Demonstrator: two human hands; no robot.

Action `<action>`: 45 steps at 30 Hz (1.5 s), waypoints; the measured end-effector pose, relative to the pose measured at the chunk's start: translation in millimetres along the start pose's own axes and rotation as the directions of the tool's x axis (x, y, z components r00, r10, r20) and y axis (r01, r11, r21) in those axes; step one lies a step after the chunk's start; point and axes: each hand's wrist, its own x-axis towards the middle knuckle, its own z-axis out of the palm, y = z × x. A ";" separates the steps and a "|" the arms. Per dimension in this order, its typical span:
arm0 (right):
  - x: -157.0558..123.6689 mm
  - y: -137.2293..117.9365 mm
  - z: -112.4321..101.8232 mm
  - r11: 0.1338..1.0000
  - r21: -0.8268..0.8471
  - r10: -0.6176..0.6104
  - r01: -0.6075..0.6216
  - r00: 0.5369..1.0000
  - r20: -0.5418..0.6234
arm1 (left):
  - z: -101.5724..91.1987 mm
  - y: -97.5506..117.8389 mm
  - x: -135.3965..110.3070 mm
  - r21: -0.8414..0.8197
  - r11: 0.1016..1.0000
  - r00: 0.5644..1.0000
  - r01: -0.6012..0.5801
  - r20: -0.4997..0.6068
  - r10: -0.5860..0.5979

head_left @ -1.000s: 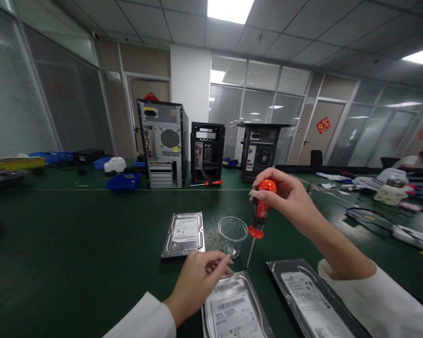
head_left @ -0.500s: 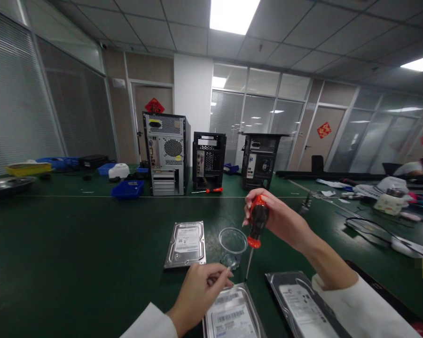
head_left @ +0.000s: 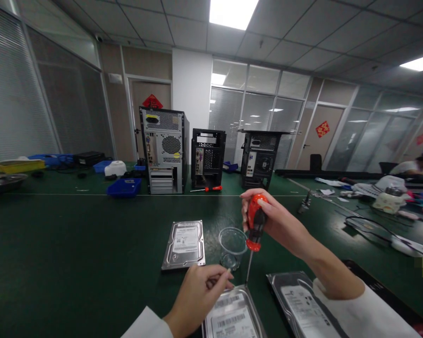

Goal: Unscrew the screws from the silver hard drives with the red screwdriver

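Note:
My right hand [head_left: 268, 216] grips a red and black screwdriver [head_left: 256, 223], its shaft pointing down to the far right corner of a hard drive [head_left: 232, 314]. My left hand [head_left: 200, 293] is over that drive's far left edge, thumb and fingers pinched together; whatever may be between them is too small to name. Just beyond my fingers stands a clear plastic cup [head_left: 232, 241]. A second hard drive [head_left: 185, 245] lies label up to the cup's left. On the right, a third hard drive [head_left: 303, 300] lies below my right forearm.
Three computer cases [head_left: 164, 150] stand at the back of the green table [head_left: 91, 249]. Another screwdriver [head_left: 209, 189] lies before the middle one. A blue tray [head_left: 124, 187] sits at left. Cables [head_left: 370, 225] and papers lie at right, where a person [head_left: 409, 166] sits far off.
The screwdriver handle has turned slightly in my right hand, its tip staying at the drive's corner. My left hand holds its place. The view has shifted slightly.

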 end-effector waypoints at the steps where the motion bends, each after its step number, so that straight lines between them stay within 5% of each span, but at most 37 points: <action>1: 0.0 -0.3 -1.3 1.000 -0.025 -0.003 0.003 1.000 -0.007 | 0.2 -0.2 -0.2 0.000 1.000 1.000 0.003 0.002 -0.003; 8: 2.5 6.9 -3.7 0.991 -0.048 -0.134 0.128 0.980 -0.144 | 0.5 -0.8 -1.6 0.009 1.000 1.000 -0.004 -0.006 0.004; 16: -1.5 -0.8 -8.3 0.999 -0.034 -0.023 0.024 0.999 0.030 | 0.0 -2.9 -0.8 -0.002 1.000 1.000 -0.016 0.003 0.016; 22: 0.6 6.5 -9.7 0.993 -0.020 -0.120 0.119 0.992 -0.040 | 0.9 -3.0 -1.3 0.017 1.000 1.000 -0.002 -0.004 0.002; 28: -3.6 -1.9 -10.5 1.000 0.002 0.020 -0.020 0.994 0.109 | -1.0 -0.7 -1.1 -0.009 1.000 1.000 0.001 0.014 -0.001; 35: -2.1 6.9 -0.4 0.992 0.026 -0.122 0.122 0.992 0.019 | -0.7 -1.2 -0.5 0.004 1.000 1.000 0.007 0.014 -0.007; 42: -2.3 2.4 5.7 0.993 0.114 -0.003 -0.009 0.994 0.112 | 0.8 -2.1 -1.1 -0.016 1.000 1.000 0.010 0.014 -0.010; 45: -1.4 2.9 4.4 0.998 0.050 -0.033 0.030 0.998 0.047 | 1.0 -3.4 -1.1 -0.006 1.000 1.000 0.007 0.006 -0.007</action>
